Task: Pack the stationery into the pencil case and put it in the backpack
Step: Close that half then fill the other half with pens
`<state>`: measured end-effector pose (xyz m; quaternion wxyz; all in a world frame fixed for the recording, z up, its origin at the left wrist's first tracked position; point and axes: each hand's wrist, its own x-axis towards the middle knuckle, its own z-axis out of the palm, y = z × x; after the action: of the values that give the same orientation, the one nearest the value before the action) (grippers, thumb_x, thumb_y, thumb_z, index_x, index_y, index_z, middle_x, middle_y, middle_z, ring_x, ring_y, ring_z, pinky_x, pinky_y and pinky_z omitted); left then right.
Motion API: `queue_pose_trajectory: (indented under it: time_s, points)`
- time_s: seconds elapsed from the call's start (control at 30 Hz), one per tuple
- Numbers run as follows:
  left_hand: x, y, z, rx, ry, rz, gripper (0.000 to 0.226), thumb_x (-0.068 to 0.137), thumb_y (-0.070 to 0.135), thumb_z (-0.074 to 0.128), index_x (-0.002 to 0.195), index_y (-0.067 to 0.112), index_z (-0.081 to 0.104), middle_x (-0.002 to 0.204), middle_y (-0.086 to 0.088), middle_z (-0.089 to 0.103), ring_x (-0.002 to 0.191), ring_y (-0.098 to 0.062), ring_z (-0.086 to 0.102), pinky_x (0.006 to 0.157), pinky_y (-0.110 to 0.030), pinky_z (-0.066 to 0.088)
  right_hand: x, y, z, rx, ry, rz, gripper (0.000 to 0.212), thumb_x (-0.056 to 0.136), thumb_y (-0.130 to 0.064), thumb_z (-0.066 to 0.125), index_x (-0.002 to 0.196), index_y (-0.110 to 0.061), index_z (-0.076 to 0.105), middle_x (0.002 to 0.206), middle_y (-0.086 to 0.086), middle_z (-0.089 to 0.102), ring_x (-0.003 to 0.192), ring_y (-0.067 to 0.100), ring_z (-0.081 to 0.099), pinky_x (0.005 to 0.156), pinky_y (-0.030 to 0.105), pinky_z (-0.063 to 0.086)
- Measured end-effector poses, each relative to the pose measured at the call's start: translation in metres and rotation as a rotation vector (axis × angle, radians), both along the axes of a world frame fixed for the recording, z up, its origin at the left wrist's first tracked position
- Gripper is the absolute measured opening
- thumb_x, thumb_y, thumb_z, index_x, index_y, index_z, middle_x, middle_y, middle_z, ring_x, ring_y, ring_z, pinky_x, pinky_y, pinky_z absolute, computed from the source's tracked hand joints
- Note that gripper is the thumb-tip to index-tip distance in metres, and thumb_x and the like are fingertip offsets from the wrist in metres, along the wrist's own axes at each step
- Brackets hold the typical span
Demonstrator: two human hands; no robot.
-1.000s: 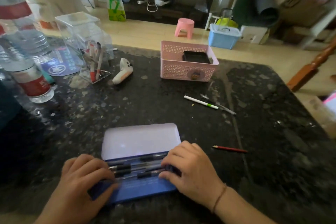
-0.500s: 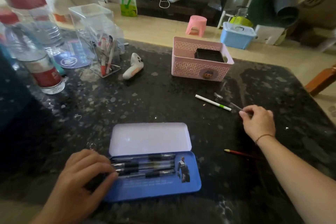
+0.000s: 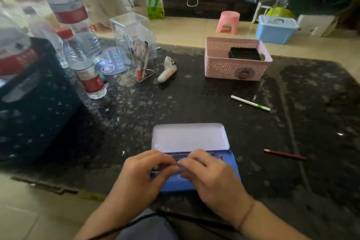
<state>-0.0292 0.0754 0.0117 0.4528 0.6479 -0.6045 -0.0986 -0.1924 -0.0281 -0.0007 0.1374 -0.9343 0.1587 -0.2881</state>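
Dark stone table [image 3: 194,103], both hands' curled fingers [image 3: 165,159] seemingly pinching pens in pencil case [image 3: 231,163]

The near centre is taken up by the open pencil case [image 3: 191,142], over whose tray both hands are set. To its right, open tabletop [image 3: 321,122] is broken only by a red pencil [image 3: 284,154] and a white pen [image 3: 250,103]. The far left is crowded by water bottles [image 3: 85,68] and a clear holder [image 3: 136,48], the far right by a pink basket [image 3: 233,64].
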Motion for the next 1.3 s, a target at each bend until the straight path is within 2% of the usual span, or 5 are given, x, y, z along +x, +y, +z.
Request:
queue_pose_trajectory:
  time_s: [0.27,0.5,0.7,1.03,1.3]
  points:
    - [0.029,0.02,-0.04,0.135,-0.226,0.089,0.015,0.077,0.046,0.063,0.08,0.033,0.071,0.076,0.033,0.053,0.081,0.007,0.05,0.078,-0.025,0.04,-0.043,-0.022,-0.022,0.048,0.12,-0.098,0.017,0.083,-0.03,0.058,0.09,-0.017,0.067,0.09,-0.003,0.063,0.083,0.015,0.059,0.078,0.027,0.048]
    - [0.024,0.02,-0.045,0.116,-0.31,0.08,0.011,0.081,0.044,0.065,0.082,0.034,0.068,0.084,0.027,0.064,0.087,-0.003,0.048,0.078,-0.031,0.038,-0.052,-0.021,-0.024,0.291,0.104,-0.116,0.006,0.081,-0.023,0.07,0.086,-0.02,0.068,0.087,-0.008,0.061,0.081,0.003,0.058,0.078,0.017,0.047]
    - [0.026,0.018,-0.04,0.153,-0.355,0.051,0.013,0.08,0.042,0.066,0.081,0.03,0.071,0.093,0.014,0.06,0.088,-0.012,0.054,0.076,-0.037,0.044,-0.054,-0.023,-0.018,0.353,0.14,-0.106,0.018,0.076,-0.013,0.077,0.09,-0.022,0.069,0.09,-0.012,0.06,0.086,-0.002,0.056,0.08,0.008,0.043]
    - [0.023,0.015,-0.032,0.27,-0.392,0.012,0.017,0.076,0.045,0.07,0.091,0.04,0.065,0.089,0.026,0.058,0.087,-0.003,0.051,0.078,-0.03,0.038,-0.05,-0.026,-0.024,0.362,0.084,-0.112,0.014,0.078,-0.013,0.074,0.088,-0.021,0.068,0.09,-0.01,0.057,0.084,-0.002,0.054,0.078,0.008,0.042]
    - [0.037,-0.001,-0.043,0.073,-0.334,0.038,0.029,0.083,0.063,0.055,0.09,0.041,0.071,0.083,0.028,0.061,0.077,0.006,0.047,0.067,-0.023,0.04,-0.062,-0.11,0.011,0.192,-0.092,-0.335,0.008,0.083,-0.016,0.067,0.09,-0.02,0.069,0.09,-0.007,0.064,0.086,0.005,0.06,0.082,0.013,0.043]
